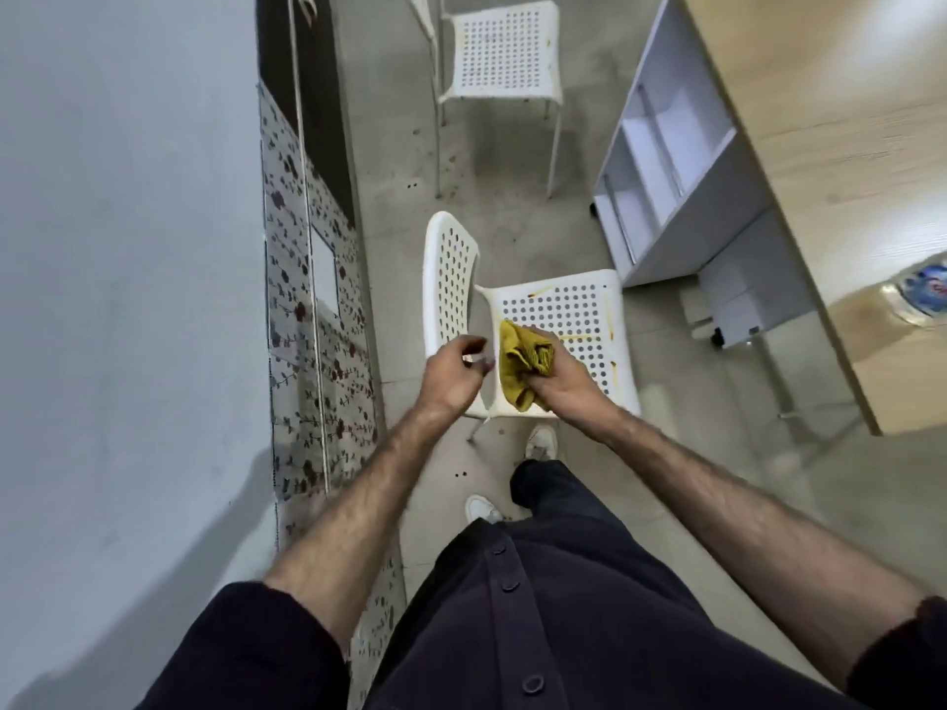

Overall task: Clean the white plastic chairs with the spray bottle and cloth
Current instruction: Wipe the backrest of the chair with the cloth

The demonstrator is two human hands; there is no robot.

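Grey concrete floor carries near white chair; second white chair beyond it; wheeled white shelf unit right of it.

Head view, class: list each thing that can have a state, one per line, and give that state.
Near chair: upright, seat streaked with yellow-brown marks.
Far chair: upright, untouched, a small mark by the seat's right edge.
Yellow cloth: bunched, gripped over the near chair's seat.
Right hand: grips the cloth.
Left hand: fingers curled, holds nothing.
Bottle on the desk: lying on its side.
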